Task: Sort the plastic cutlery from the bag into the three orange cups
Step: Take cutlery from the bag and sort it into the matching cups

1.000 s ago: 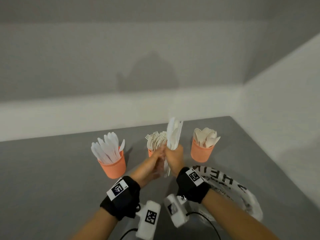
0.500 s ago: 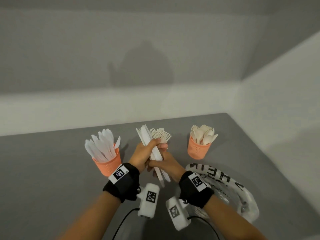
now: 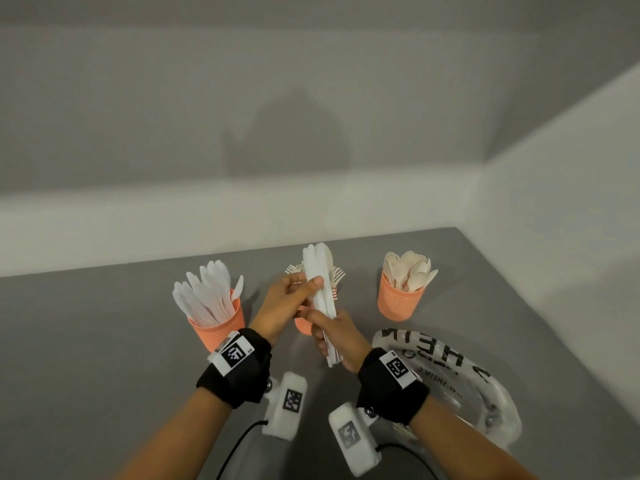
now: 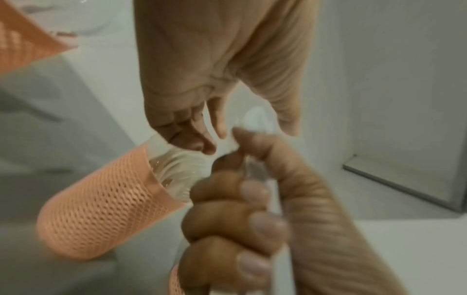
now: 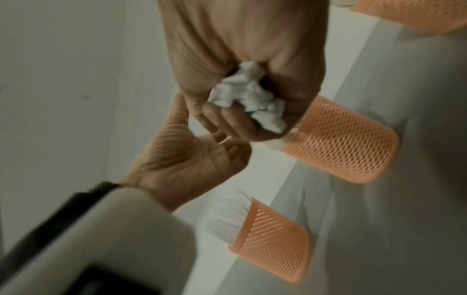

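Observation:
A bundle of white plastic knives [image 3: 320, 282] stands almost upright over the middle orange cup [image 3: 304, 326], which holds forks. My left hand [image 3: 294, 296] pinches the bundle's middle, thumb in front. My right hand [image 3: 337, 336] grips the handle ends [image 5: 247, 99] in its fist. The left orange cup [image 3: 218, 327] holds knives and the right orange cup [image 3: 400, 303] holds spoons. The bag [image 3: 450, 372] lies crumpled by my right wrist. The left wrist view shows my right hand [image 4: 240, 229] curled round the knives beside the fork cup [image 4: 101, 209].
The grey table [image 3: 86, 341] ends at white walls behind and to the right. The three cups stand in a row across its far part. Cables run from the wrist cameras near the front edge.
The knife bundle was upright in my right hand, then leaned left in my left hand. It now stands nearly upright again, held by both hands.

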`<state>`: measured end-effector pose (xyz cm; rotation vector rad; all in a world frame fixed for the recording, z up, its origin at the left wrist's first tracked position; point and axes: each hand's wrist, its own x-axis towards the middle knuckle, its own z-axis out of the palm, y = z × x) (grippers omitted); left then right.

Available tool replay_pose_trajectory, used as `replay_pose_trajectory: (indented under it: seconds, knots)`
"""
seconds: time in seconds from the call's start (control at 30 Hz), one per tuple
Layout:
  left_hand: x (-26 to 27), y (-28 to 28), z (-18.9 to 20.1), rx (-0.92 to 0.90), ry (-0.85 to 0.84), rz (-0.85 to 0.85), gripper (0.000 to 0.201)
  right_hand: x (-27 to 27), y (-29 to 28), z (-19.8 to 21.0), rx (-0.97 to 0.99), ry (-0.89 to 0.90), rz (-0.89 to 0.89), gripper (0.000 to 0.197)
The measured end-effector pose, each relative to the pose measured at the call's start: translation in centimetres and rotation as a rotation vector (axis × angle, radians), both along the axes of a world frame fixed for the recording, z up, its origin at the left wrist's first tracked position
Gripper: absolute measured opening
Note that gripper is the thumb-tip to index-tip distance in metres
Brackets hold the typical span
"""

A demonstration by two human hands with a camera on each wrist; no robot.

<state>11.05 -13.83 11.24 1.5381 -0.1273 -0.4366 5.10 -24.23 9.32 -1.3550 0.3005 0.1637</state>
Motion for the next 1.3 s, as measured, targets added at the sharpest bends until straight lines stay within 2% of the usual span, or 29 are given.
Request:
replay_pose_trajectory:
  seconds: [0.1,0.27,0.37,0.43,0.5,0.57,0.7,0.87,0.97,1.1,1.2,1.3]
  knots:
    - [-0.2,-0.1,-0.3,0.059,-0.044,0.053,0.033,0.2,-0.6,-0.8,-0.121,-0.031,-0.073,0.012]
    - [-0.7,-1.1,-1.0,0.170,-0.053,0.074,0.040,0.1,-0.2,-1.5,-0.242,-0.056,-0.040,0.025]
    - [-0.7,-1.4,-1.2,0.226,-0.082,0.064,0.038,0.1,-0.4,-1.7,-0.244,-0.044,-0.024,0.035]
    - [-0.5,-1.3,-1.1,0.219,-0.050,0.042,0.040,-0.1,-1.0,-1.6,-0.187,-0.028,0.017,0.027]
    - [-0.5,-0.9,-1.0,0.128,0.020,-0.002,0.041,-0.3,-1.4,-1.6,-0.096,-0.025,0.059,0.013]
    - [-0.8,-0.6,-0.9,0.046,0.056,-0.036,0.034,-0.4,-1.5,-1.3,-0.024,-0.041,0.080,0.010]
    - [-1.3,-0.6,-1.1,0.014,0.032,-0.035,0.030,0.0,-1.0,-1.4,-0.016,-0.063,0.064,0.045]
    - [-1.6,-1.2,-0.9,-0.017,0.032,0.052,0.026,0.3,-0.6,-1.8,-0.047,-0.034,0.016,0.053]
    - [-1.2,-0.8,-0.9,-0.044,0.078,0.168,0.031,0.3,-0.9,-1.7,-0.086,-0.047,0.021,0.041]
    - [-0.5,-0.2,-1.0,-0.151,0.193,0.277,0.019,0.2,-1.2,-2.0,-0.263,-0.102,-0.029,0.024]
    - [-0.9,-0.1,-0.4,-0.089,0.109,0.280,0.022,0.4,-1.3,-2.6,-0.434,-0.137,-0.110,0.013]
    - [-1.7,-0.3,0.2,-0.041,0.017,0.246,0.014,0.5,-1.0,-2.5,-0.478,-0.163,-0.157,0.011]
